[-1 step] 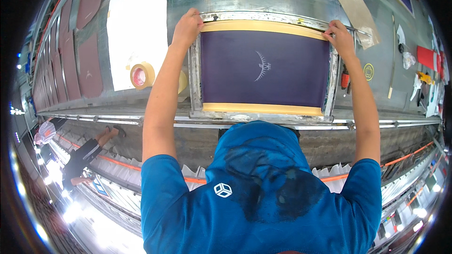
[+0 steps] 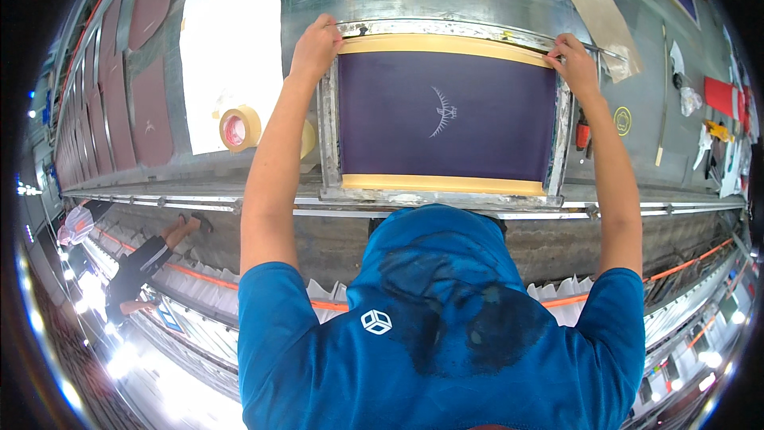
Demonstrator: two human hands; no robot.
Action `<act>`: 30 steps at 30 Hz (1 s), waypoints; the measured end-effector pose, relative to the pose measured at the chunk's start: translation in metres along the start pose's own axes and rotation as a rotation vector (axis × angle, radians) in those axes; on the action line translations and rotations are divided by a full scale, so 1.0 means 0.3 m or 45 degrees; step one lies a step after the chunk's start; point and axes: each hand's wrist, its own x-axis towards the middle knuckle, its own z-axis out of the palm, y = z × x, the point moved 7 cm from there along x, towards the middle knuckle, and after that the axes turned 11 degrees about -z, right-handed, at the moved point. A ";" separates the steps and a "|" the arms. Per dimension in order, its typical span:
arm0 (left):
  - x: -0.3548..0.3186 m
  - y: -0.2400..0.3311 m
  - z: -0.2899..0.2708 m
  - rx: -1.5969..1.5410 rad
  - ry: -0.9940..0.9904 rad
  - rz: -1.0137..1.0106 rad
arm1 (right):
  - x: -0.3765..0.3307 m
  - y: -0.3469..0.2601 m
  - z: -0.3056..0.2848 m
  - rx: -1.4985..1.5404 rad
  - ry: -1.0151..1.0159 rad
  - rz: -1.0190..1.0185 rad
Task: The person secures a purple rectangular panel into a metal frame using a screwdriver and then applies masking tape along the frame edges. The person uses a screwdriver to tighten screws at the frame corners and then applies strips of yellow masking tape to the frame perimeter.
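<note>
A printing screen with a worn grey frame (image 2: pixel 329 143) lies in front of me, and its dark purple mesh (image 2: pixel 382 127) bears a pale curved emblem. Along the far side of the mesh runs a strip of tan masking tape (image 2: pixel 446 45). A second tape strip (image 2: pixel 446 185) lines the near side. My left hand (image 2: pixel 316 48) is closed in a pinch at the far strip's left end, by the frame's corner. At its right end my right hand (image 2: pixel 574 68) pinches with thumb and fingers. The fingers partly hide both tape ends.
Left of the frame are a roll of tan tape (image 2: pixel 253 126), a white sheet (image 2: pixel 231 56) and several maroon pieces (image 2: pixel 151 115). A brown paper sheet (image 2: pixel 601 24) and a red-handled tool (image 2: pixel 582 135) lie to the right. Another person (image 2: pixel 139 279) is at the lower left.
</note>
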 end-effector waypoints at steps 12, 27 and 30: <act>0.002 0.011 0.039 0.132 0.183 0.010 | 0.000 -0.034 -0.010 -0.053 0.059 -0.063; 0.008 0.018 0.039 0.155 0.120 0.016 | 0.021 -0.013 -0.009 -0.017 -0.182 0.054; 0.007 0.028 0.031 0.140 0.137 -0.006 | 0.019 -0.001 -0.001 -0.067 -0.204 0.094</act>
